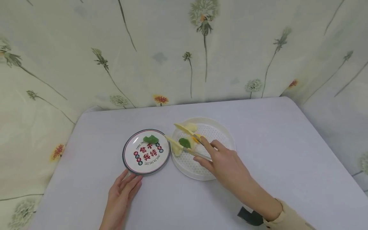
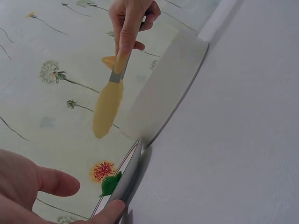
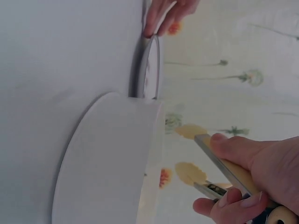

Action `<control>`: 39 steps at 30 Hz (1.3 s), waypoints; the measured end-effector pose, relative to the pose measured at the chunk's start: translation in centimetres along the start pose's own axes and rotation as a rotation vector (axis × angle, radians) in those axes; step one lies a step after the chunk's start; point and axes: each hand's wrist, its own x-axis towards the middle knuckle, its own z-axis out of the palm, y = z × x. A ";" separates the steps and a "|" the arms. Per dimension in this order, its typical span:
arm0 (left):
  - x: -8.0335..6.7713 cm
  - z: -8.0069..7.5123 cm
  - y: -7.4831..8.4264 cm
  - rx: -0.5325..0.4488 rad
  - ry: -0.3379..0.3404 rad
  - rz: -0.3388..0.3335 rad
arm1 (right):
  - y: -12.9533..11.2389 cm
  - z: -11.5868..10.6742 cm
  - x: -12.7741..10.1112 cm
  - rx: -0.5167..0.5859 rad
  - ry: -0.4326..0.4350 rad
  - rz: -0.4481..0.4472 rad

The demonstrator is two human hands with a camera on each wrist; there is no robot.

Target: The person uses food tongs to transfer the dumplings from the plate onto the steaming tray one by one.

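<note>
My right hand (image 1: 227, 163) grips a pair of tongs (image 3: 229, 170) with pale yellow tips and metal arms. The tips stand apart above the left part of a round white tray (image 1: 198, 176), nothing pinched between them. Pale yellow pieces (image 1: 191, 127) and a green piece (image 1: 184, 142) lie in that tray. To its left is a round plate (image 1: 132, 159) with a dark rim and red printed characters, bearing a green leafy piece (image 1: 150, 139). My left hand (image 1: 122, 193) touches the plate's near edge with extended fingers, the thumb lifted off in the left wrist view.
A white cloth covers the table (image 1: 258, 134). Behind it hangs a pale curtain (image 1: 161, 64) printed with dandelions. The plate and tray stand side by side, nearly touching. A dark strap-like object (image 1: 250, 217) shows beneath the right wrist.
</note>
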 end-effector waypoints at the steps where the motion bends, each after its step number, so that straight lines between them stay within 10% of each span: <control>1: 0.0 0.1 0.0 0.004 0.002 0.000 | -0.3 0.1 0.2 0.004 0.002 -0.013; 24: -0.2 0.4 0.0 0.062 0.030 -0.031 | -4.4 4.7 5.2 0.066 -0.207 -0.036; 39: -0.1 0.4 0.2 0.044 0.025 -0.004 | -4.4 6.1 5.9 -0.030 -0.147 -0.112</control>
